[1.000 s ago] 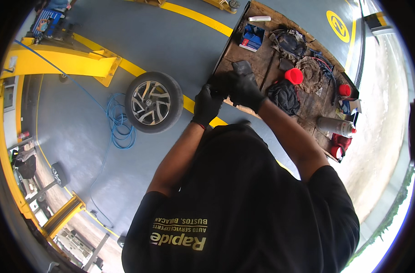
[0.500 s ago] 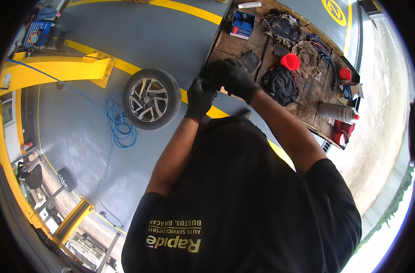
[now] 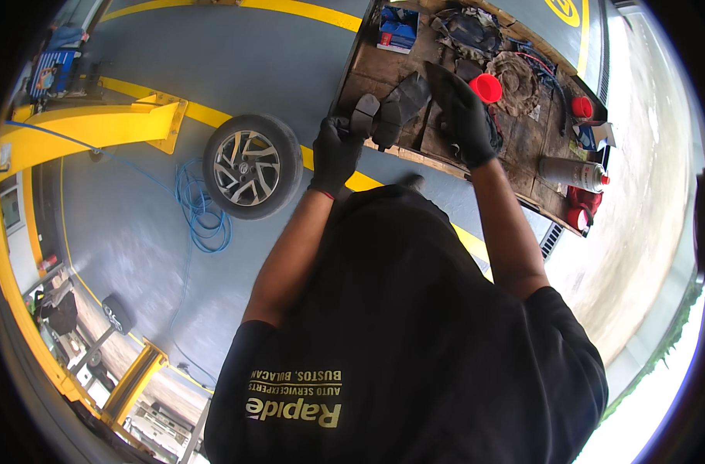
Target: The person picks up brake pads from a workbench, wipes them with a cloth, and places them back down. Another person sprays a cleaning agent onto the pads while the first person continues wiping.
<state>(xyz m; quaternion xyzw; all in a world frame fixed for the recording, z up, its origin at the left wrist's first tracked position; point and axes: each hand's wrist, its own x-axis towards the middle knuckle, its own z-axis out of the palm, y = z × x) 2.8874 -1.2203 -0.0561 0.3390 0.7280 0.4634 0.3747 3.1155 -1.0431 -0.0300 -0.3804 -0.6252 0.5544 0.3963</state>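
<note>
Both my hands wear black gloves. My left hand [image 3: 337,157] is closed on a grey brake pad [image 3: 365,114], held up at the near left edge of the wooden bench top. Just right of it is a larger dark block [image 3: 401,108], which looks like more brake pad pieces; its exact make-up is hard to see. My right hand [image 3: 467,127] is above the bench, left of a red cup [image 3: 486,88]. A dark flat piece [image 3: 441,80] seems to stick out from its fingers, black against black. A black bundle beneath that hand is mostly covered.
On the bench [image 3: 523,179] lie a blue box [image 3: 398,29], dirty rags [image 3: 515,83], another red cup [image 3: 581,107] and a spray can [image 3: 573,172]. A wheel [image 3: 252,166] rests on the floor at left, beside a coiled blue hose [image 3: 201,209] and a yellow lift arm [image 3: 97,127].
My hands have come apart. The right has moved right across the bench, while the left stays near its place. The grey brake pad in my left hand now shows. The view has shifted slightly.
</note>
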